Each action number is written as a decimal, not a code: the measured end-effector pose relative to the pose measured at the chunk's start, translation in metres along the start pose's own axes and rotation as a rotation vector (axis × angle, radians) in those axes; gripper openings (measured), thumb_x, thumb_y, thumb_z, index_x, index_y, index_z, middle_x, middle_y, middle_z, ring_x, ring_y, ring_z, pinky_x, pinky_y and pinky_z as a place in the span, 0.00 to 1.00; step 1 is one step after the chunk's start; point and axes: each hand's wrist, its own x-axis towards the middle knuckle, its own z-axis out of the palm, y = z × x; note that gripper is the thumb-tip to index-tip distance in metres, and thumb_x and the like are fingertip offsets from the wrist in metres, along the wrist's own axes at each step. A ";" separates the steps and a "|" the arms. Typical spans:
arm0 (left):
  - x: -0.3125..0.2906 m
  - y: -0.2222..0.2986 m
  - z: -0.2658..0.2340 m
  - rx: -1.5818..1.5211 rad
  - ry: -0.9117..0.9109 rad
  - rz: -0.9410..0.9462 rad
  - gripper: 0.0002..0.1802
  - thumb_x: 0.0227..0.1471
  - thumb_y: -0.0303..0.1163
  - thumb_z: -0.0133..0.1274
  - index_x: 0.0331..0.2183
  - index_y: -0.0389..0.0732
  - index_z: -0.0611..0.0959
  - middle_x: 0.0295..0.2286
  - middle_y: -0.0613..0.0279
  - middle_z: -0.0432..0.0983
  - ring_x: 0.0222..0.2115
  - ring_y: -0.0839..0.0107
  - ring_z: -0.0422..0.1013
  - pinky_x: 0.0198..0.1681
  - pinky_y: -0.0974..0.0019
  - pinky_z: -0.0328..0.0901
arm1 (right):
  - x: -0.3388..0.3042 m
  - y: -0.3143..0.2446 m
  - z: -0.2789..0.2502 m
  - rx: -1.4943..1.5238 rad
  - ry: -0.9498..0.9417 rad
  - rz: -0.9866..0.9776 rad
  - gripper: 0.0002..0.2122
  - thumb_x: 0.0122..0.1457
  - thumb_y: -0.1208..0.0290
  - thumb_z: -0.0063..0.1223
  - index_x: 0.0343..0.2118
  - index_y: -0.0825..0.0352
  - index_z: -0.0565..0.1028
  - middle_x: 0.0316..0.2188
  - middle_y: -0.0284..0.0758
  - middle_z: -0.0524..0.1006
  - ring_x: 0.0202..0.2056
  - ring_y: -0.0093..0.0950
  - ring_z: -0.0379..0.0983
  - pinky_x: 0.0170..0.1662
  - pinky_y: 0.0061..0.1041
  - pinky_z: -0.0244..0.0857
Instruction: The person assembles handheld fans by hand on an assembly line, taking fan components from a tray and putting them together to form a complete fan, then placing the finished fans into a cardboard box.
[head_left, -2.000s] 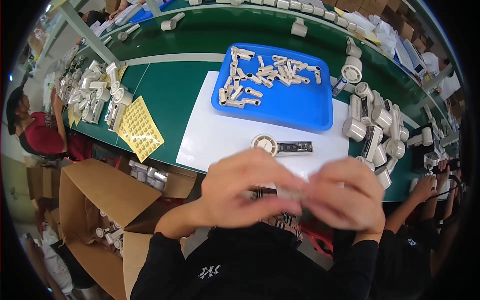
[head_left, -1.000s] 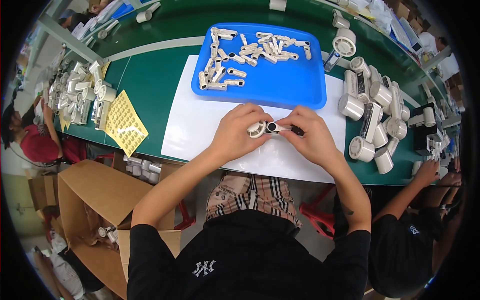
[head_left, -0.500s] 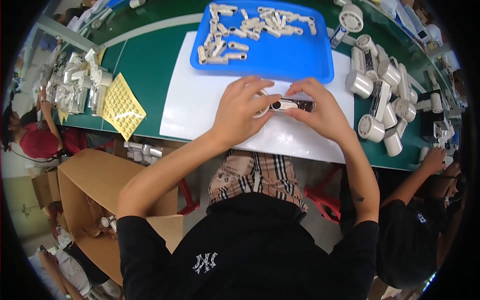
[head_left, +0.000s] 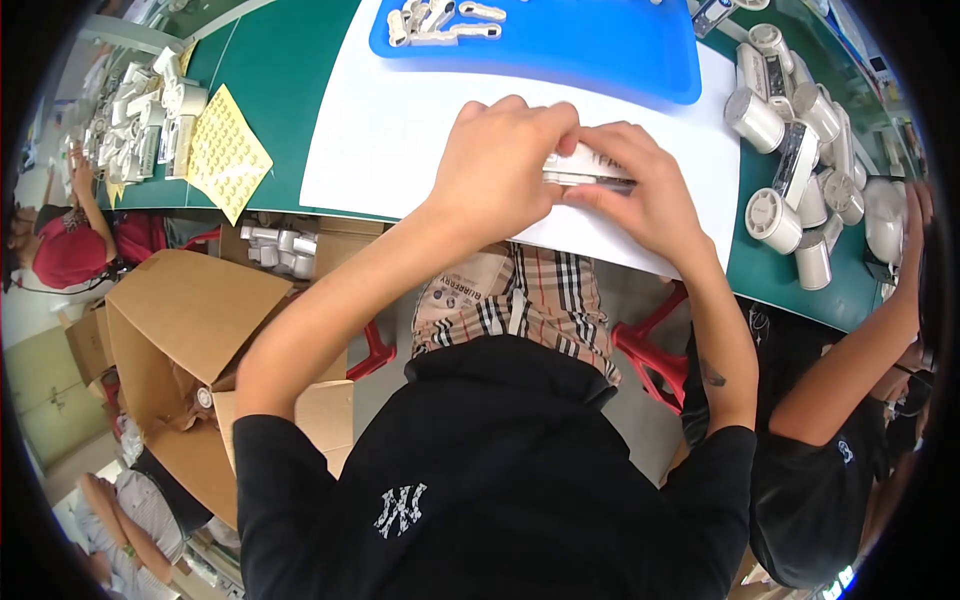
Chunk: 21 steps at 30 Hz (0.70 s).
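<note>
A white handheld fan [head_left: 583, 160] is held level between my hands, just above the white sheet [head_left: 370, 130] on the table. My left hand [head_left: 500, 165] wraps round the fan's left end and hides it. With thumb below and fingers above, my right hand [head_left: 645, 185] grips the other end. A printed pale shell faces up, and a dark strip shows along the near side of the handle. Beyond my hands, a blue tray [head_left: 580, 45] holds several small white plastic parts [head_left: 480, 32].
Several white fans [head_left: 773, 220] lie heaped at the table's right. To the left are a yellow sticker sheet [head_left: 228, 150] and another pile of white parts [head_left: 150, 120]. An open cardboard box [head_left: 190, 310] stands below left. A co-worker's arm [head_left: 850, 360] reaches in at the right.
The fan has been turned: its dark inner side and round end showed before, now the printed shell does. My left fingers have closed further round it. The whole view has shifted, so the tray sits higher.
</note>
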 end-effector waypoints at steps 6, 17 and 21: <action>0.005 -0.002 -0.003 -0.035 -0.017 -0.036 0.23 0.33 0.37 0.70 0.32 0.42 0.77 0.31 0.61 0.79 0.35 0.58 0.73 0.40 0.57 0.66 | -0.002 0.001 0.005 -0.042 0.045 -0.069 0.23 0.49 0.64 0.63 0.48 0.67 0.73 0.38 0.39 0.75 0.42 0.38 0.69 0.46 0.33 0.64; 0.017 -0.009 -0.018 0.164 -0.165 0.003 0.25 0.36 0.38 0.68 0.38 0.37 0.84 0.34 0.54 0.79 0.38 0.55 0.72 0.46 0.58 0.66 | 0.009 0.009 -0.002 0.011 -0.038 -0.117 0.21 0.53 0.63 0.59 0.47 0.70 0.73 0.39 0.44 0.76 0.42 0.43 0.71 0.47 0.35 0.65; 0.029 -0.007 -0.026 0.122 -0.277 -0.042 0.25 0.34 0.37 0.69 0.37 0.36 0.85 0.34 0.52 0.80 0.36 0.55 0.75 0.43 0.60 0.69 | 0.009 0.001 -0.001 -0.040 -0.026 -0.071 0.20 0.54 0.63 0.59 0.46 0.71 0.73 0.39 0.45 0.76 0.42 0.43 0.71 0.47 0.36 0.64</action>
